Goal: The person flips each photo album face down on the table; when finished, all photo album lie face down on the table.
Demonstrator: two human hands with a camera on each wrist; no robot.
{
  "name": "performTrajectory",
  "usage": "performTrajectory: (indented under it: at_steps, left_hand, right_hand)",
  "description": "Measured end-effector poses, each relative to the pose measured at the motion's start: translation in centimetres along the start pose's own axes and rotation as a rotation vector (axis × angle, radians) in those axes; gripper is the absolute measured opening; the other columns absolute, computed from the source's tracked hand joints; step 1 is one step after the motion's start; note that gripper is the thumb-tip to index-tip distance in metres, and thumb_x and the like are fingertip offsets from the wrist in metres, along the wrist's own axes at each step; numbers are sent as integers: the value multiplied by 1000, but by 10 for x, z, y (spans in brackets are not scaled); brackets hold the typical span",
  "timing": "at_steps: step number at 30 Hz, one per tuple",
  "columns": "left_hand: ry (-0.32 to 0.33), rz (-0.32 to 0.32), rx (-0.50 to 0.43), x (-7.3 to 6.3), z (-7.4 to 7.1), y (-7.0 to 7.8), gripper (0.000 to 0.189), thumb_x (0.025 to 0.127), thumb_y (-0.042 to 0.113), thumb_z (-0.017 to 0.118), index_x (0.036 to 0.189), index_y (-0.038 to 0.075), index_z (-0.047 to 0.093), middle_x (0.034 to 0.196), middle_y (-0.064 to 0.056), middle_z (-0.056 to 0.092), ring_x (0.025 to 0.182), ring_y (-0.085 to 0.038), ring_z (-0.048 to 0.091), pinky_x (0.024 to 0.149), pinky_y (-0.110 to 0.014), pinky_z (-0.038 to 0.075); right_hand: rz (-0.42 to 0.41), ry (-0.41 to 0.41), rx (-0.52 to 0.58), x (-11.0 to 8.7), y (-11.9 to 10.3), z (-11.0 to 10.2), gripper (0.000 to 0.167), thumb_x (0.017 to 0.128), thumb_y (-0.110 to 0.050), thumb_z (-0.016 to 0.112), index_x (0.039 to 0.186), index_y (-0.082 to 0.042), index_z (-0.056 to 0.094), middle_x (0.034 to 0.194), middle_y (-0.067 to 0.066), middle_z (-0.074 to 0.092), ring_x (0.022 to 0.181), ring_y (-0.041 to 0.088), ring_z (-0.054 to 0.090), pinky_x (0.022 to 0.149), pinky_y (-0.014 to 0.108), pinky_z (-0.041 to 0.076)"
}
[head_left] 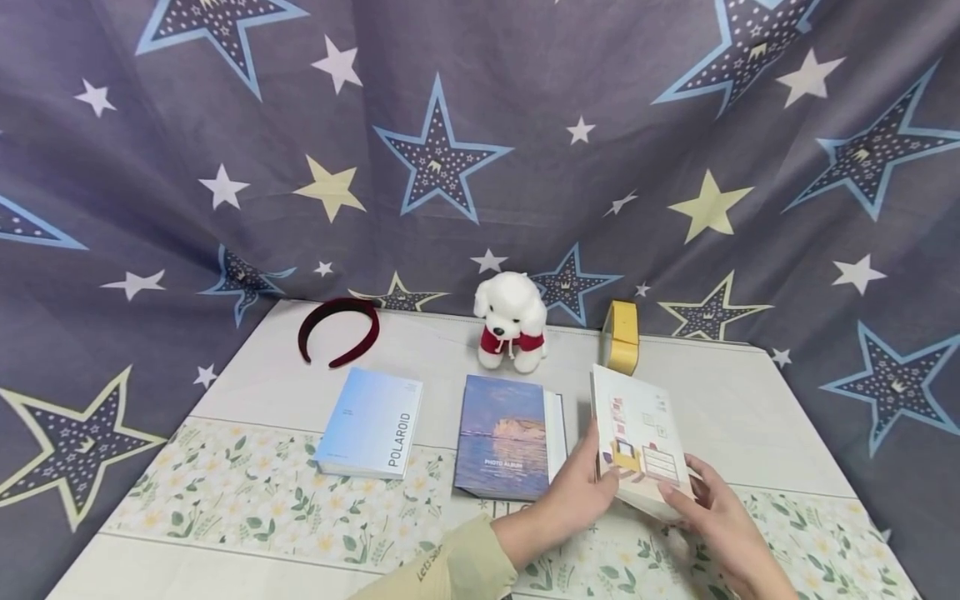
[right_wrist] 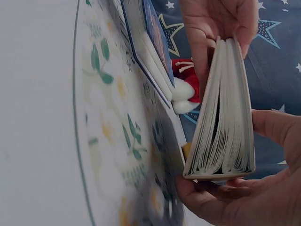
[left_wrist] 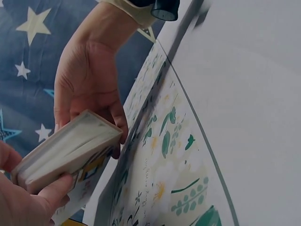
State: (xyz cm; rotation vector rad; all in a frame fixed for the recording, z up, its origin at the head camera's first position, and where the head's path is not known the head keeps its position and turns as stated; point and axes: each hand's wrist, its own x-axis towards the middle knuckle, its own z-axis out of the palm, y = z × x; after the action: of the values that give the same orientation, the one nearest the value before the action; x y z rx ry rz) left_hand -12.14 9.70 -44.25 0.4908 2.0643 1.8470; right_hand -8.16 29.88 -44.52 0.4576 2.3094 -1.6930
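Note:
A white photo album with small printed drawings on its cover is held tilted above the right part of the table. My left hand grips its left edge, thumb on the cover. On the opposite side my right hand grips the lower right corner, its thumb also at the cover. The right wrist view shows the album's page edges, thick and slightly fanned, between both hands. Just left of my left hand lies a blue photo album with a cliff-and-sea picture.
A light blue Polaroid album lies on the left of the table. Behind are a dark red headband, a white plush dog in red and a yellow box-like object. A star-patterned curtain hangs at the back.

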Motion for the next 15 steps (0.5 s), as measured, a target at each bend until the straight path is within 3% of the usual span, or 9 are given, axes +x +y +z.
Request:
performTrajectory:
  at_steps: [7, 15]
  left_hand:
    - [-53, -34, 118, -2, 5, 1, 80, 95, 14, 58, 156, 1, 7, 162, -17, 5, 148, -27, 8, 118, -38, 12]
    - [-103, -57, 202, 0, 13, -3, 86, 95, 17, 59, 156, 4, 0, 162, -15, 2, 148, -25, 9, 118, -36, 13]
  right_hand:
    - [-27, -1, -70, -4, 1, -14, 96, 94, -41, 64, 155, 1, 1, 149, 32, 29, 128, 39, 45, 93, 40, 50]
    - [-47, 25, -135, -8, 6, -23, 95, 93, -41, 64, 154, 1, 5, 149, 31, 31, 127, 38, 46, 91, 38, 52]
